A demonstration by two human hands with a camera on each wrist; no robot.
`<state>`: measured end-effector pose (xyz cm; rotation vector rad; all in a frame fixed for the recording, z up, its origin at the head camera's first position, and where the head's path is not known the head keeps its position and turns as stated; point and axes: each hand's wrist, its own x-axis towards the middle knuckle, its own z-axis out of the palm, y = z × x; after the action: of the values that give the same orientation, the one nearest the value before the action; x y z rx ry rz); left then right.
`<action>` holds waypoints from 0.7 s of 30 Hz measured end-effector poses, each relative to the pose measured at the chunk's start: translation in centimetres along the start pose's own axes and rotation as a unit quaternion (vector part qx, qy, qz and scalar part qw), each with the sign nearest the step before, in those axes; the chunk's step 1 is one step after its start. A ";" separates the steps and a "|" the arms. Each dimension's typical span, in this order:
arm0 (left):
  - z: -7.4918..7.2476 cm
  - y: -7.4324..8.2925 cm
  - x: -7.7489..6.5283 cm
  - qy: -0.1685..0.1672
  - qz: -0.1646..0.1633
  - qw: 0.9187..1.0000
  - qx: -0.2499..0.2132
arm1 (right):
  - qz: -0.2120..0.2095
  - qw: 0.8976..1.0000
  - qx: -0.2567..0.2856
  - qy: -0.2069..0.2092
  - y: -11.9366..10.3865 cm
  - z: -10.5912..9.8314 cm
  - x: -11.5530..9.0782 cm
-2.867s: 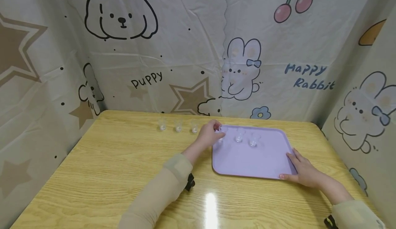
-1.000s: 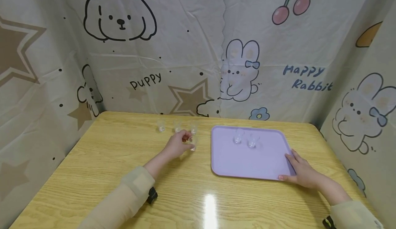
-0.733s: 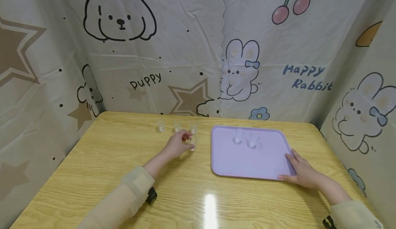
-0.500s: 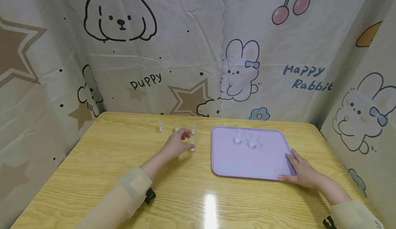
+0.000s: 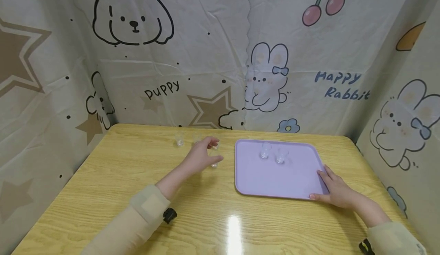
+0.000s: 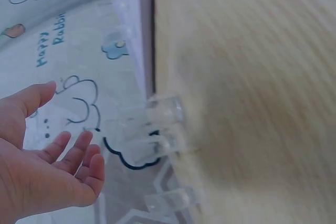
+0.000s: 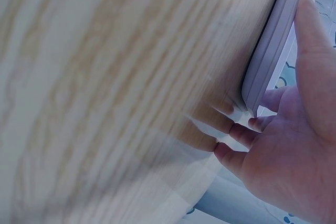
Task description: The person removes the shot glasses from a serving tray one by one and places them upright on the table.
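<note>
In the head view my left hand (image 5: 197, 157) hovers at a small clear glass (image 5: 214, 166), thumb and fingers spread apart and off it. Part of that glass is hidden behind the hand. Behind it stands a back row of similar glasses, including a left one (image 5: 180, 142) and a right one (image 5: 215, 146); the middle one is mostly covered. The left wrist view has the same hand (image 6: 47, 166) with bent fingers holding nothing. My right hand (image 5: 338, 190) holds the near right corner of a lilac tray (image 5: 275, 184), thumb at the front rim, fingers at the side rim.
Two more clear glasses, one (image 5: 264, 151) and another (image 5: 280, 156), stand on the tray's back half. The wooden table (image 5: 137, 178) ends at the back against a printed cloth (image 5: 154, 67), which also hangs along both sides.
A glass from the tray's left end now stands on the table in front of the back row. My left hand has opened and let it go. The right hand stays at the tray corner.
</note>
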<state>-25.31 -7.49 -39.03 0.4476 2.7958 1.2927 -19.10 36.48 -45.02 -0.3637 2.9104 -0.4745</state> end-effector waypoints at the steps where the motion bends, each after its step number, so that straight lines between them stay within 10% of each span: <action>1: 0.0 0.3 0.1 0.000 0.001 1.000 -0.002 | 0.001 1.000 0.000 -0.001 0.0 0.0 0.0; 21: 3.7 4.8 3.5 0.019 0.022 0.998 -0.063 | 0.000 1.000 0.002 -0.004 0.0 -0.1 0.1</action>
<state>-26.95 -0.84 -37.48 0.4877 2.7273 1.4914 -19.20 36.47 -44.89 -0.3640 2.9020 -0.4793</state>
